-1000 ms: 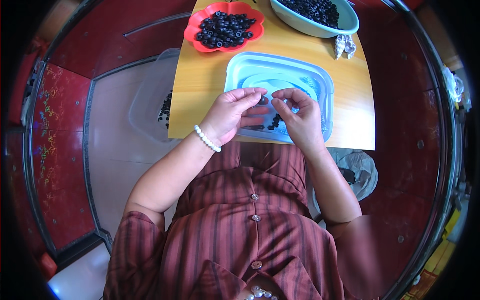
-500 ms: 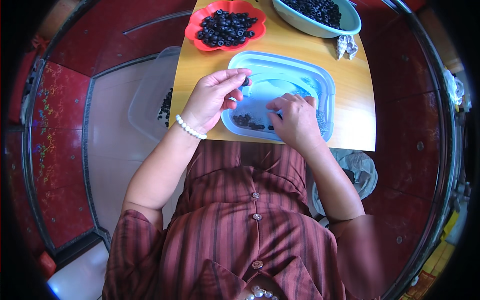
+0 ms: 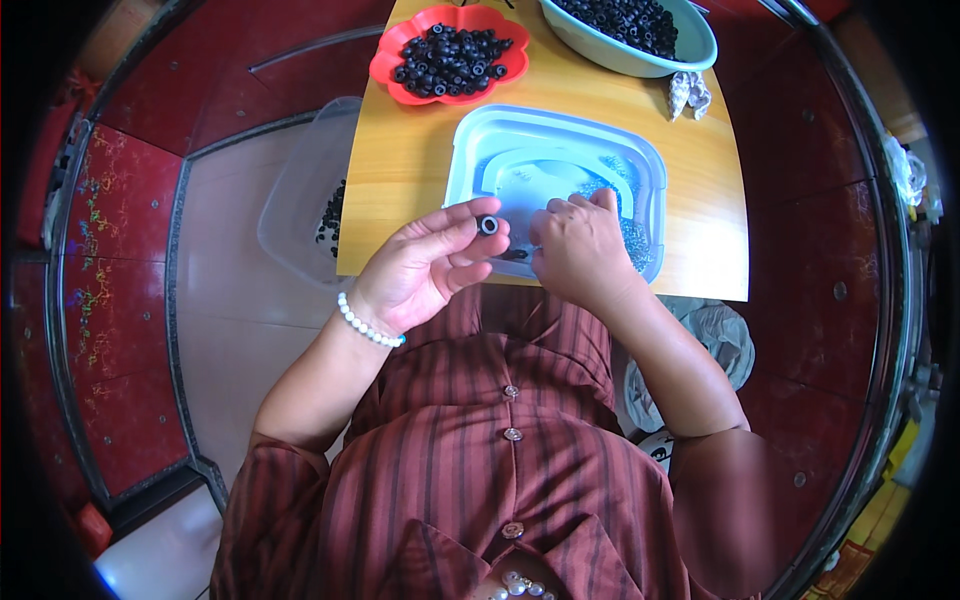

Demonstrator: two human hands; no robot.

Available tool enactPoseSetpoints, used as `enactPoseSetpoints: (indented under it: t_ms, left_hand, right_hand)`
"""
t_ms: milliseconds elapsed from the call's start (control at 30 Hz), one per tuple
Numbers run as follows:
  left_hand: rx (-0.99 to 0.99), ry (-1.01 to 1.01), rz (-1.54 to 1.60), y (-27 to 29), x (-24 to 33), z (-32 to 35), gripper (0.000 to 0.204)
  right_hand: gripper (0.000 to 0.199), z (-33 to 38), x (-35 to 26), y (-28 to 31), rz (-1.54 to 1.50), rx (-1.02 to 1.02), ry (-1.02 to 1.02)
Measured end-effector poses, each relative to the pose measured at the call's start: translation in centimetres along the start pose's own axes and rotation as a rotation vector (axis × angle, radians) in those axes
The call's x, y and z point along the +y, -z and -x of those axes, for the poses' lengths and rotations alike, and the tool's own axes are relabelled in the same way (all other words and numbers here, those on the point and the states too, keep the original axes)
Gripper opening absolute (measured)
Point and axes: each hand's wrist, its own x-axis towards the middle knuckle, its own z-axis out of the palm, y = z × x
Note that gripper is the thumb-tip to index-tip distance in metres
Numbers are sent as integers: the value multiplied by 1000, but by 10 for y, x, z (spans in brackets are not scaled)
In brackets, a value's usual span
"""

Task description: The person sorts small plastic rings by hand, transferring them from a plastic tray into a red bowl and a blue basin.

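My left hand (image 3: 425, 262) pinches a small black ring-shaped piece (image 3: 487, 226) between thumb and fingers, its round hole facing up. The hand is over the near left edge of a light blue plastic tray (image 3: 655, 165). Beside it, above the tray, my right hand (image 3: 585, 245) is closed with its fingers curled down, and whatever it holds is hidden. Some small dark pieces (image 3: 514, 255) lie in the tray between the hands, partly covered by them. Clear bluish bits (image 3: 634, 240) show at the tray's right side.
On the wooden table (image 3: 400, 180), a red scalloped dish (image 3: 385, 85) of black pieces stands at the far left. A pale green basin (image 3: 640, 68) of similar pieces is far right, with a crumpled grey-white thing (image 3: 690, 95) by it. A clear bin (image 3: 285, 205) stands lower left; a plastic bag (image 3: 720, 345) lies lower right.
My left hand has come nearer to me and turned, so the black piece's hole now shows. My right hand has moved slightly toward me, its fingers more hidden.
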Motion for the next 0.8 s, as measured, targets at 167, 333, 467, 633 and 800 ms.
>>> enactPoseSetpoints:
  t_ms: [167,333,467,633,800]
  left_hand:
    - [-96,14,76,4,-8,2,30]
    - [-89,22,141,7,-11,3,26]
    - [-176,41,243,12,-18,0,22]
    - [18,73,202,-11,-16,-2,23]
    - [2,47,175,-18,-20,-7,25]
  right_hand:
    - [12,-11,-2,9,46,-160,-8]
    - [14,-8,9,9,-359,5,-122]
    - [19,-1,16,18,-665,36,-282]
    - [17,11,7,22,-1390,203,-340]
    - [15,23,-10,32,-1727,317,-283]
